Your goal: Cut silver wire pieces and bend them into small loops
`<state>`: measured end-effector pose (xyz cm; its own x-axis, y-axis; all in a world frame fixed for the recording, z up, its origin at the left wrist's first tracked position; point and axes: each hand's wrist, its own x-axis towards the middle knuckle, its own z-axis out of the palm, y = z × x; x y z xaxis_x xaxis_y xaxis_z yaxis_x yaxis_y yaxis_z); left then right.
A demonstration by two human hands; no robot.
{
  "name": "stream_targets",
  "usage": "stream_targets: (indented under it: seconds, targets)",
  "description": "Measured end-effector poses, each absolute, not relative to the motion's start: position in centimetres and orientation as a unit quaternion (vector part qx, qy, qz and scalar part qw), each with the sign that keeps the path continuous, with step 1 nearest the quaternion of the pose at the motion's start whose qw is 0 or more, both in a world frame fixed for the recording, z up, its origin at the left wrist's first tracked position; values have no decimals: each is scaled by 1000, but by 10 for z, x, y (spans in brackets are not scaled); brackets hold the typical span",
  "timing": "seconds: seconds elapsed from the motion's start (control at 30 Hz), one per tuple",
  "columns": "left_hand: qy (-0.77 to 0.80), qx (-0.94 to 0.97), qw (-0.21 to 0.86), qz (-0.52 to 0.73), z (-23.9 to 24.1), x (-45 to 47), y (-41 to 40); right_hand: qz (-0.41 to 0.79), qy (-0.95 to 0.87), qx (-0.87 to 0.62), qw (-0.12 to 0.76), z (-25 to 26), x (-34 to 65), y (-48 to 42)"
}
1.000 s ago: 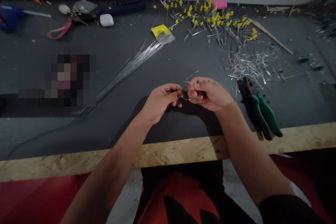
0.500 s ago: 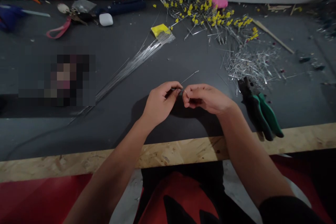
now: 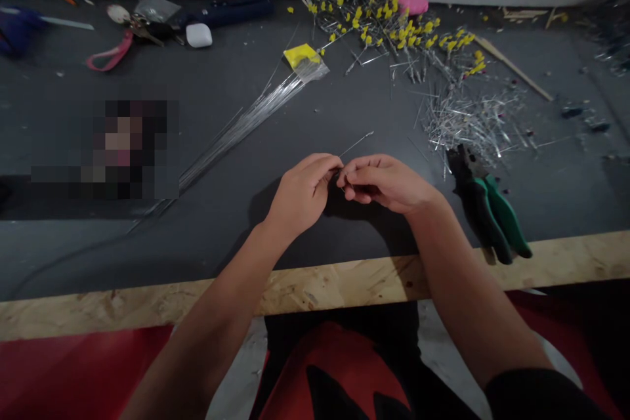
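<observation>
Thin silver wire (image 3: pixel 357 142) held just left of green-handled black pliers (image 3: pixel 487 207), free end poking up. Dark grey table mat (image 3: pixel 98 243) under both. Far left of pliers, fanned bundle of long silver wires (image 3: pixel 236 128), within reach. Left hand (image 3: pixel 302 193) and right hand (image 3: pixel 388 182) pinching the wire, fingertips touching, likely for fine control. Yellow tag (image 3: pixel 301 54) on bundle: no legible writing.

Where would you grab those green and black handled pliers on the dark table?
By the handles, coming from the table's near wooden edge: the green and black handled pliers lie flat with handles pointing toward the person and jaws aimed away at the pile of silver pins. The right hand is nearest.
</observation>
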<state>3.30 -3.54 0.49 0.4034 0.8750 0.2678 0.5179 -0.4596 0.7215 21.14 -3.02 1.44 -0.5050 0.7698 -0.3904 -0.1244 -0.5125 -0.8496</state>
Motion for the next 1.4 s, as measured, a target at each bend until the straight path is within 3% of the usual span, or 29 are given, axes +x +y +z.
stream_targets:
  seconds: [1.2,1.4]
  targets:
    - [461,758,312,340,6,39,-38,758,-386,-431,301,16,209,-32]
    - [507,664,398,379,4,39,-37,754,-393,-418,321,19,211,-31]
